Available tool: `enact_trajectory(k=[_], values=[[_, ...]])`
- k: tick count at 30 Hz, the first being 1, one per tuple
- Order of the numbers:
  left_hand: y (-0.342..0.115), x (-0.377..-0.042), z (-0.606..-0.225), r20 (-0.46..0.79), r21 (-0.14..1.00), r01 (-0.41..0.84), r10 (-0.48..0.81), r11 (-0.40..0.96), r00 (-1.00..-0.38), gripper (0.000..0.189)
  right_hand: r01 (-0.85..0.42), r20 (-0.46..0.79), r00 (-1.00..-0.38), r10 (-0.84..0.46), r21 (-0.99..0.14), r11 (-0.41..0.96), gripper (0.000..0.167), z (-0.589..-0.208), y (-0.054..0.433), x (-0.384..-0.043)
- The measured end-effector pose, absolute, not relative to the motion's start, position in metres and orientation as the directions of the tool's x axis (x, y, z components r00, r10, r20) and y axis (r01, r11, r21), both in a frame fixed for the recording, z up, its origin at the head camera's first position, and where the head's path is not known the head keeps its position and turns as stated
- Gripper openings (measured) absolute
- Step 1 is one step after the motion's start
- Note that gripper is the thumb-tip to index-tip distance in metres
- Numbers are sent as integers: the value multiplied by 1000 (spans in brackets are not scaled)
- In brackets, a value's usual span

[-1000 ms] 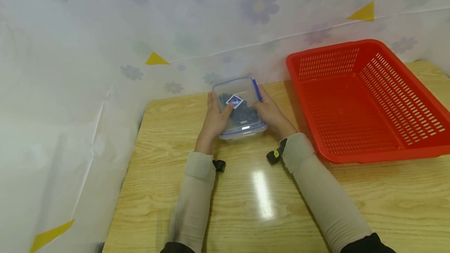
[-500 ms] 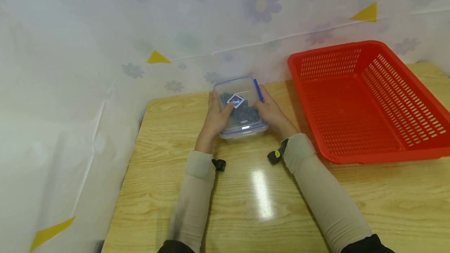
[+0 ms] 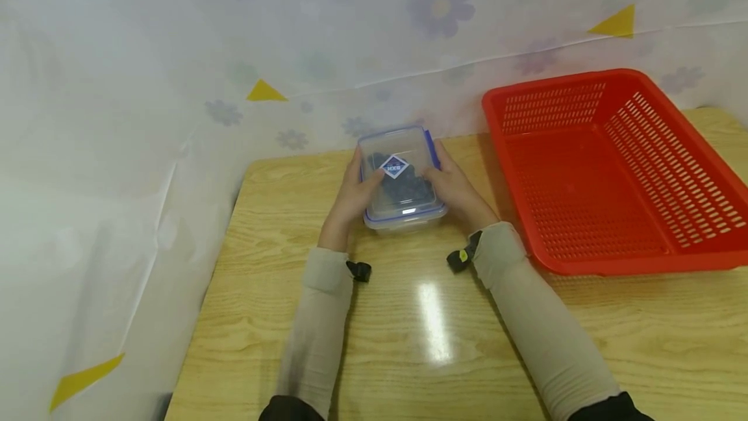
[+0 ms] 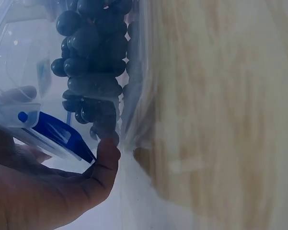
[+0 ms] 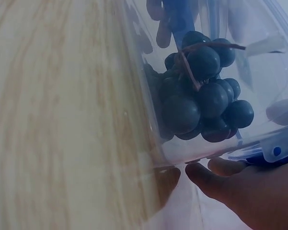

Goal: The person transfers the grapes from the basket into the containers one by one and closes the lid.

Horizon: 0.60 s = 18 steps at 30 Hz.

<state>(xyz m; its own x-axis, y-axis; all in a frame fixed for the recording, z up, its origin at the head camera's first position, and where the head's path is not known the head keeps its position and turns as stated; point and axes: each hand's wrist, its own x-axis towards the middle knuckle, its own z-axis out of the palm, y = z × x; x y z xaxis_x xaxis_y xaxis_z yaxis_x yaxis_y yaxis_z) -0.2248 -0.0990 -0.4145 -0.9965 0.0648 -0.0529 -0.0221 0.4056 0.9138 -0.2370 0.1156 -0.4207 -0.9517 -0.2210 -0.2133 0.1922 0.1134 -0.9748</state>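
Observation:
A clear plastic food container (image 3: 409, 141) with a blue-edged lid and a diamond-shaped label stands on the wooden table, long side away from me. Dark grapes (image 5: 213, 100) on a brown stem lie inside it. My left hand (image 3: 350, 199) grips its left side, thumb on the lid near the label. On the opposite side my right hand (image 3: 460, 192) holds it the same way, its thumb over the lid's right edge. The left wrist view shows a blue clip (image 4: 62, 136) beside my left fingers, angled out from the wall. Lid and walls hide part of the fingers.
To the right stands a large red plastic basket (image 3: 528, 239) with slotted walls, close by my right forearm. Behind the wooden table (image 3: 263, 317) rises a flower-patterned white sheet (image 3: 327, 31) with yellow triangles on it.
My left hand has shifted slightly left against the container, and its thumb has drawn back to the label's edge. The right hand keeps its hold. The head view has drifted a little.

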Motion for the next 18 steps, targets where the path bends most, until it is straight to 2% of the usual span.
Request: enact_trajectory(k=[10, 18], values=[[-102, -221, -408, -129, 936, -112, 27, 335, -991, 79, 176, -208, -952, -225, -972, 154, 77, -420, 116, -237], [-98, -221, -407, -83, 926, -102, -68, 363, -994, 94, 185, -218, -951, -220, -969, 161, 76, -417, 116, -236]])
